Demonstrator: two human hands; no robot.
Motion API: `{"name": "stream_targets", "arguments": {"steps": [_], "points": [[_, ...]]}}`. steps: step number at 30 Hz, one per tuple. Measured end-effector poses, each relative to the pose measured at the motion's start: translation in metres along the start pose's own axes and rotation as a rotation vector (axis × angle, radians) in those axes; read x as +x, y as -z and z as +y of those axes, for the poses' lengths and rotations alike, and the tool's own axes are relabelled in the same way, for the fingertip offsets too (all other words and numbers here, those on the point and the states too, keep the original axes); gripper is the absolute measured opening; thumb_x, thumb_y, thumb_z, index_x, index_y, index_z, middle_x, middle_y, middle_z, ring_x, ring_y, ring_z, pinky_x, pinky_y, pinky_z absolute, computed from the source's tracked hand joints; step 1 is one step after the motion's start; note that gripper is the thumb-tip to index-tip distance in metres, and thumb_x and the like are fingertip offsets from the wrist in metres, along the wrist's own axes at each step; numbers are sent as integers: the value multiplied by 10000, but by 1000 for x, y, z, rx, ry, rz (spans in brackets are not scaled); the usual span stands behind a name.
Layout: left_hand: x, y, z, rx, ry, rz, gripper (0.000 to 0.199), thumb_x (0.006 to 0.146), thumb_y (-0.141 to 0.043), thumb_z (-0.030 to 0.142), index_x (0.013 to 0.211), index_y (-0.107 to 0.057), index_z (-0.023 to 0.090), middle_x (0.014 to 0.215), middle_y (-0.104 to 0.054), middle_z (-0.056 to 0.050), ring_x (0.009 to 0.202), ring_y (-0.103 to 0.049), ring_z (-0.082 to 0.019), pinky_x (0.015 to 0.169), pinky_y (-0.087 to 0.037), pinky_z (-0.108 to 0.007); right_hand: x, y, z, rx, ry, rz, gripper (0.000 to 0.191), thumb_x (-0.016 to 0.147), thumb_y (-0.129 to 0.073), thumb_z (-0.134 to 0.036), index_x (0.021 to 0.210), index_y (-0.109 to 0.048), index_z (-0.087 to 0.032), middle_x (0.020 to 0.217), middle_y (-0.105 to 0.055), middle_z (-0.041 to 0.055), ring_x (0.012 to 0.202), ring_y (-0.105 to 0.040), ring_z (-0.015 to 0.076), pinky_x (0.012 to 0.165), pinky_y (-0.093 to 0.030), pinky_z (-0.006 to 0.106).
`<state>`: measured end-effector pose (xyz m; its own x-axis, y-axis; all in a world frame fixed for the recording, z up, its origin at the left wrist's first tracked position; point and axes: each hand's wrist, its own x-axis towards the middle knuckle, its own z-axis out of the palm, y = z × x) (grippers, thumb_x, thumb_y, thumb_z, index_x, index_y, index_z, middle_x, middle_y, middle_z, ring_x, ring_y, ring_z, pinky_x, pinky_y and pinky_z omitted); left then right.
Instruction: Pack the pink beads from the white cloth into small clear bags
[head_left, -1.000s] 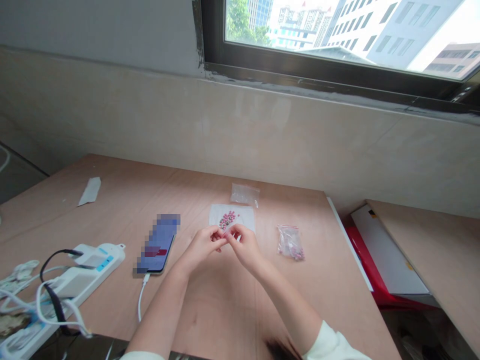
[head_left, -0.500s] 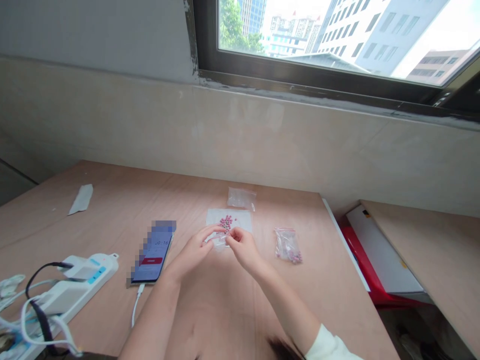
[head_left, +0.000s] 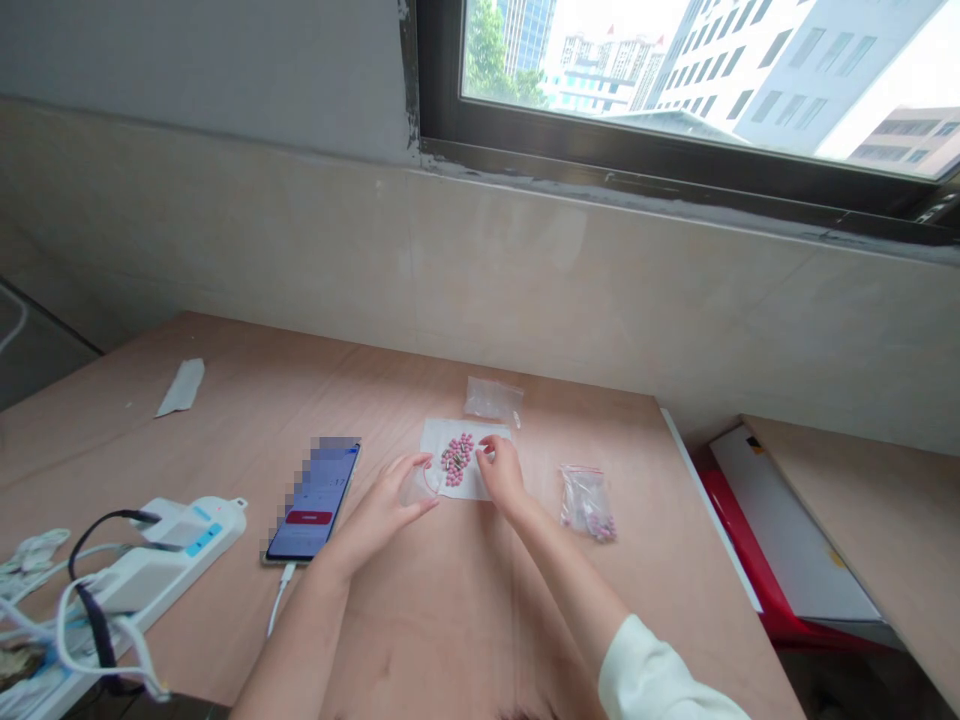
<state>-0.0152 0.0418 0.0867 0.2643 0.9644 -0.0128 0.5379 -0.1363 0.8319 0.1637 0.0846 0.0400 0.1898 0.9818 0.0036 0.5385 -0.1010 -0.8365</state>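
Observation:
A heap of small pink beads [head_left: 457, 459], with a few metallic-looking pieces among them, lies on a white sheet [head_left: 474, 490]. Left of the heap, my left hand [head_left: 384, 503] has a small clear plastic bag [head_left: 415, 487] with a reddish strip between its thumb and fingers. At the sheet's right side, my right hand [head_left: 501, 470] is closed in a pinch, just beside the beads. Whatever its fingertips hold, if anything, is too small to make out.
An empty-looking clear bag [head_left: 493, 400] lies behind the sheet, and a zip bag of beads [head_left: 588, 504] to the right. A charging phone [head_left: 315, 503] and a white power strip [head_left: 184, 560] with cables are on the left. A paper scrap [head_left: 181, 387] lies farther back.
My hands have moved apart: the right went to the sheet's right side, while the left stays at the left with the bag. More beads now show spread on the sheet. The view shifted slightly.

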Motion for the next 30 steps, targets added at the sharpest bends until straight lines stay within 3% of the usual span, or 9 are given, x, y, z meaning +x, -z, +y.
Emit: {"name": "stream_targets", "arguments": {"steps": [5,8,12,14,18,22,30], "points": [[14,-3,-5,69,-8,11,430,674,-553,300,1085,-455,221,1110,-507,-49,1069,-437,-205,924,-319,-328,20,-6,17,-236,97,-1,118,703,-405,-121,710,-513,-169,784,-527,66,701,-481,166,637,-361,285],[22,-8,-5,103,17,11,412,660,-561,281,1056,-475,208,1081,-527,-54,1055,-449,-216,915,-328,-335,16,-3,8,-150,106,-7,103,711,-429,-136,678,-521,-167,732,-547,51,682,-488,156,630,-365,272],[31,-16,-7,116,32,21,396,650,-562,262,1035,-483,214,1075,-535,-49,1054,-449,-218,901,-338,-336,2,-4,-13,77,203,-164,65,700,-504,-209,699,-560,-176,707,-566,20,597,-484,121,589,-379,243],[33,-17,-8,117,40,40,404,648,-561,253,1040,-477,206,1084,-530,-57,1053,-450,-216,900,-336,-334,3,-7,-18,94,183,-157,83,707,-496,-218,731,-561,-173,731,-567,27,601,-486,120,591,-384,244],[31,-14,-11,132,41,71,398,636,-572,251,1022,-489,205,1062,-541,-59,1039,-460,-220,900,-332,-343,21,-14,-8,-122,94,-2,80,704,-474,-164,732,-548,-159,776,-551,69,747,-494,169,664,-371,284],[26,-8,-13,142,52,83,396,628,-579,259,1012,-499,204,1066,-544,-52,1042,-456,-223,897,-332,-337,37,-19,5,-290,99,-48,87,698,-461,-123,664,-533,-160,779,-542,84,747,-489,176,639,-355,275],[27,-7,-16,138,57,75,403,651,-563,278,1037,-478,197,1083,-529,-58,1055,-436,-215,913,-311,-343,37,-19,11,-364,121,-116,109,676,-444,-92,630,-514,-161,713,-537,57,667,-480,151,592,-334,247]]}}
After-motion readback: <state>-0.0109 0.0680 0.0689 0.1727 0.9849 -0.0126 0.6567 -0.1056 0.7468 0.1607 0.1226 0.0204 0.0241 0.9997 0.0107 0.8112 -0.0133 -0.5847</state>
